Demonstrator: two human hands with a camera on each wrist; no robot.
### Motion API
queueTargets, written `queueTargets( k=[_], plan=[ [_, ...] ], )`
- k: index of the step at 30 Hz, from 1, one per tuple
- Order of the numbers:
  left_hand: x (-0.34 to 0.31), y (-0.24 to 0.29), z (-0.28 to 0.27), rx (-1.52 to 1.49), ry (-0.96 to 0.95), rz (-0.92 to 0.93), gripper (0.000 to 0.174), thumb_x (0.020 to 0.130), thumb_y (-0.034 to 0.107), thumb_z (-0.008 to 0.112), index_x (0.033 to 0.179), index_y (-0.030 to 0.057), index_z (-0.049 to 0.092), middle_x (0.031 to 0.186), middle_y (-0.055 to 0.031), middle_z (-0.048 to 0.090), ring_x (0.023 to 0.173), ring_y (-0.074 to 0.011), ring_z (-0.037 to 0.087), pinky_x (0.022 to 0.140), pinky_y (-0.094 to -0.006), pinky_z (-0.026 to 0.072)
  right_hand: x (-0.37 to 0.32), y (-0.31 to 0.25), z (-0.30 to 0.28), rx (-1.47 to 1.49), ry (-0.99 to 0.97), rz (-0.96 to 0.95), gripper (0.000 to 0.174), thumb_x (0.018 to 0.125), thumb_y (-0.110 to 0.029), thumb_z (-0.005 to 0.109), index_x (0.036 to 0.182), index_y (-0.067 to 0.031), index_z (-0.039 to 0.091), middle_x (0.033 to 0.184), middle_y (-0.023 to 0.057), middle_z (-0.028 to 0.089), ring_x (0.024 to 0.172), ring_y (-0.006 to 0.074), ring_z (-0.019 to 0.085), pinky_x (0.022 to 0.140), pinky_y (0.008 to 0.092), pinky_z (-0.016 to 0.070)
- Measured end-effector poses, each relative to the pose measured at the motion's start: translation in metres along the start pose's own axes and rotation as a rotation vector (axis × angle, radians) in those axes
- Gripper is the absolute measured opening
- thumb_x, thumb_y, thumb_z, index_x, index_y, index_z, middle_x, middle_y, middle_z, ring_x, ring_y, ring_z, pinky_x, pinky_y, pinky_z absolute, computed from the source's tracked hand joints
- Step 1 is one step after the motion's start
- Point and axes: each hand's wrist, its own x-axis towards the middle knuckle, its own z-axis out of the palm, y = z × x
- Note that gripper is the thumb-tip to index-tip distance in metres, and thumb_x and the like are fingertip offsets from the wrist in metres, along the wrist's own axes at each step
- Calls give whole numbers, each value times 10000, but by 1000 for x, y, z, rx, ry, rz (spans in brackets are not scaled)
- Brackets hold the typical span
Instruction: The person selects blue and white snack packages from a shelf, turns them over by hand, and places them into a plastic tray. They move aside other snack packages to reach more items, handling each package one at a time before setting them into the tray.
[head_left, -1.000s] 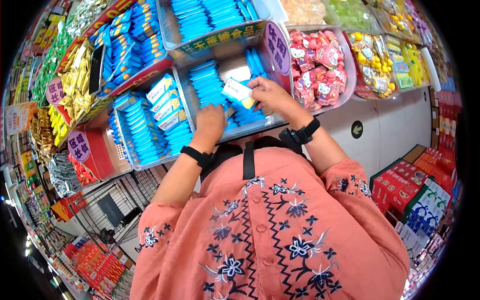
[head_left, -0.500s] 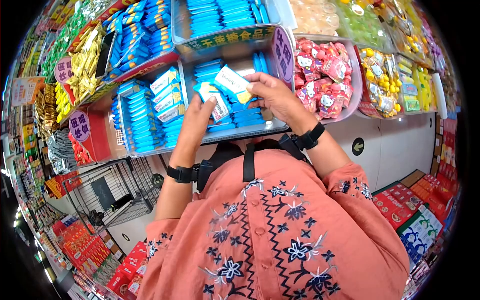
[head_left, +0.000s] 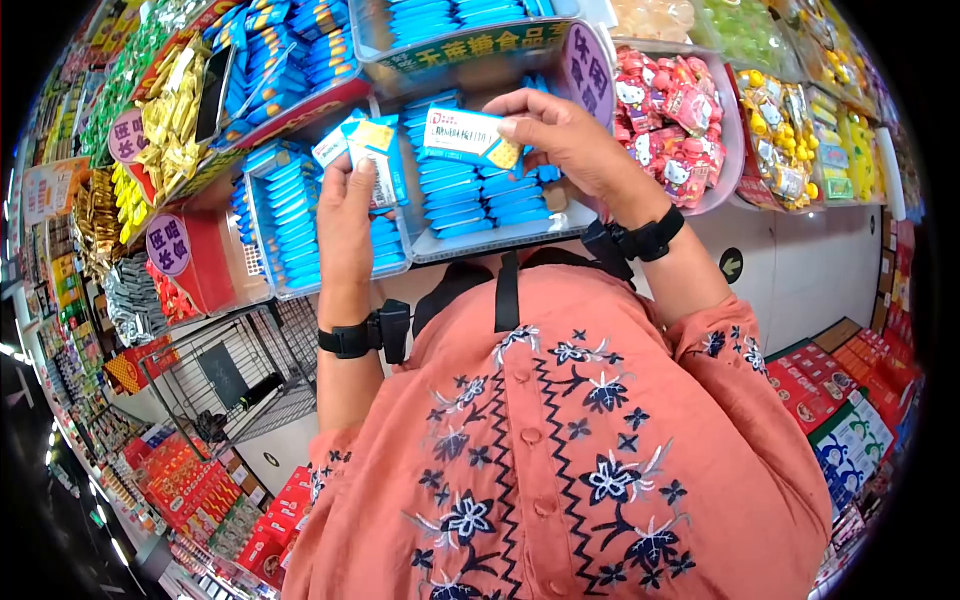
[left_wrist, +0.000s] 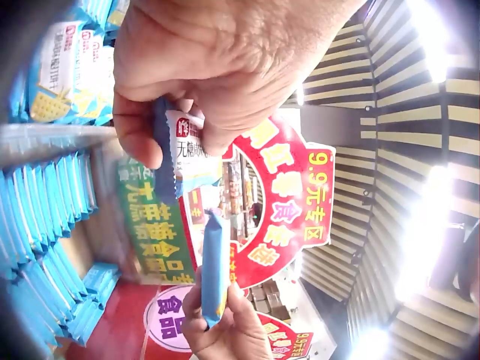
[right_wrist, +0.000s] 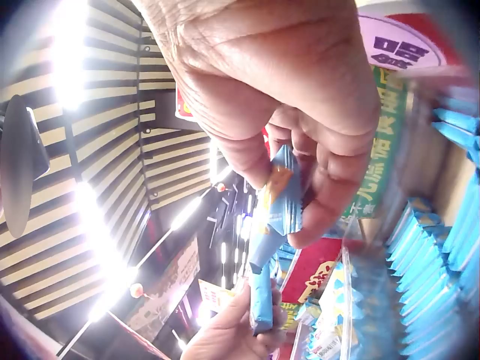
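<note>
Two flat blue-and-white plastic packets had drawn apart. The left hand pinched one, the right hand another — apparently for separate handling.

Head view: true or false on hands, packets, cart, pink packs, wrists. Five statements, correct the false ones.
1. The right hand pinches a packet. True.
2. The left hand is empty. False: it pinches another packet.
3. The wire cart is at the picture's right edge. False: it is on the left side.
4. The pink packs lie to the picture's right of both hands. True.
5. Both wrists are bare. False: each wears a black band.
</note>
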Motion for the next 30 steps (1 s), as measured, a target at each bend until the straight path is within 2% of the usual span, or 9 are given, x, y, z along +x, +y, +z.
queueTargets(
  k=[6,7,11,16,24,25,28,29,30],
  plan=[
    [5,22,-32,-64,-27,41,297,1015,283,591,1208,57,595,1033,1,689,831,-46,637,656,-201,496,19,-5,25,-44,-4,-34,340,964,-278,622,1233,-71,610,1070,43,676,919,114,637,709,271,519],
    [5,26,-33,-66,-14,64,289,1012,269,597,1191,42,605,1045,-5,684,870,-50,624,735,-211,492,19,-7,32,-37,0,-32,344,959,-296,631,1216,-68,619,1024,34,674,886,102,628,673,269,509],
    [2,43,-46,18,-108,97,284,1008,248,605,1189,29,615,1058,-12,673,946,-62,594,862,-230,458,37,5,45,-103,-31,-28,336,958,-299,636,1199,-65,629,955,21,662,821,87,608,647,268,491],
    [11,42,-65,106,-145,76,290,1002,246,614,1189,25,630,1057,-9,676,940,-59,596,847,-222,457,44,10,68,-66,-63,12,329,968,-310,633,1185,-63,635,917,13,656,780,84,598,639,259,482],
    [15,25,-87,208,-198,21,281,994,254,626,1167,34,650,1030,8,662,932,-57,581,843,-218,453,59,28,88,-46,-137,97,339,964,-330,645,1181,-70,641,926,19,660,812,92,612,634,258,512],
    [16,18,-91,302,-235,91,292,982,251,642,1184,40,640,1070,0,651,956,-67,574,855,-226,453,60,31,91,-40,-146,115,338,963,-329,648,1181,-71,642,929,20,661,818,94,614,634,260,518],
    [14,-5,-97,248,-379,-15,280,937,223,697,1138,37,644,1121,-16,605,1006,-95,557,853,-246,468,65,46,102,35,-190,193,269,993,-253,598,1193,-76,634,957,4,653,827,74,610,656,233,509],
    [13,-12,-98,284,-395,6,267,929,223,708,1119,46,645,1072,-3,601,957,-91,543,821,-240,460,66,54,106,80,-207,220,255,996,-217,580,1205,-79,628,954,-11,650,818,68,601,675,229,496],
    [7,-5,-95,342,-419,-56,260,928,231,711,1110,62,637,970,9,591,848,-62,507,728,-220,434,67,58,107,-4,-234,185,252,992,-194,572,1208,-77,628,949,-16,643,817,61,584,697,223,478]
  ],
)
